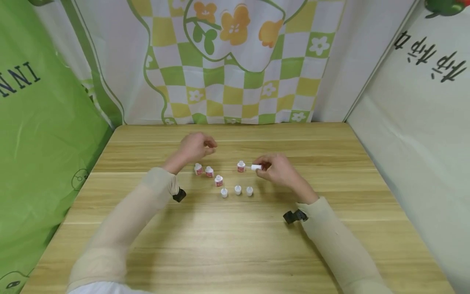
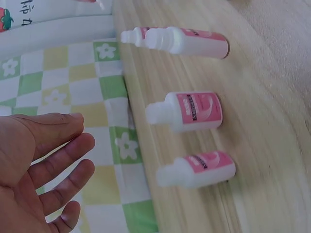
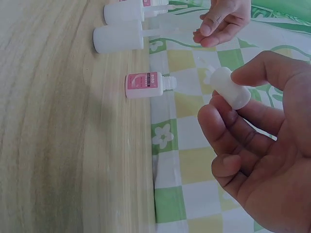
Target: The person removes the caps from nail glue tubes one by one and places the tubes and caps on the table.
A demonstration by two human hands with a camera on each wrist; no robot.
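Observation:
Between thumb and fingers, my right hand point(image 1: 277, 169) pinches a white brush cap point(image 3: 231, 88), its thin stem pointing left. Just left of that cap stands an uncapped small white bottle point(image 1: 240, 166) with a pink label. My left hand point(image 1: 196, 147) hovers above the table, fingers loosely bent and holding nothing. Below it stand three more uncapped bottles: one at far left point(image 1: 198, 169), another beside it point(image 1: 209, 172), and a third nearer point(image 1: 218, 181). Three white caps stand stem up in front: a left cap point(image 1: 224, 192), a middle cap point(image 1: 238, 190) and a right cap point(image 1: 249, 191).
The wooden table point(image 1: 227, 253) reaches back to a checked, flowered curtain point(image 1: 235, 90). A green sheet point(image 1: 47, 122) hangs on the left and a white sheet point(image 1: 415, 134) on the right. Dark wrist cameras sit on both sleeves.

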